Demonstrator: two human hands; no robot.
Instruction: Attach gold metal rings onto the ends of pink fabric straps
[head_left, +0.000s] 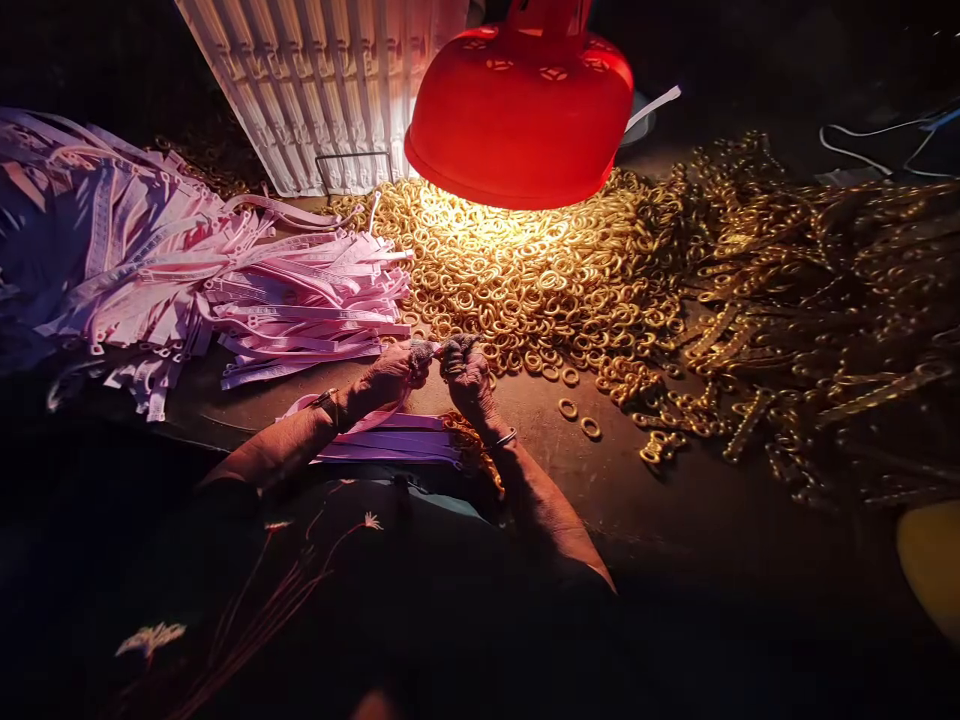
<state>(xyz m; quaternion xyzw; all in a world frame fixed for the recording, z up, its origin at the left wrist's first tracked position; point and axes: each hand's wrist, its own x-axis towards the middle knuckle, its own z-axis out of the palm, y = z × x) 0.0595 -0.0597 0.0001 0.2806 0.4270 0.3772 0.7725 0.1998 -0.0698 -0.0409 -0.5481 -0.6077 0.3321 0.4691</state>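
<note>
My left hand [405, 368] is closed, its fingertips wrapped in grey covering, and a pink strap [396, 408] trails down from it. Close against it, my right hand [465, 372] is also closed, with dark-covered fingers pinching at a small pink end between the hands; whatever else it grips is hidden. Below both wrists lies a bundle of purple-looking straps [390, 442] with gold links [472, 445] at their right ends. Just beyond the fingers spreads a heap of gold rings [525, 290].
A red lamp [517, 110] hangs low over the rings. Many pink straps [300, 290] are piled at left, and gold chain-like pieces [795, 300] at right. A ribbed white panel [330, 90] stands behind. Loose rings [590, 428] lie on the dark tabletop [555, 490].
</note>
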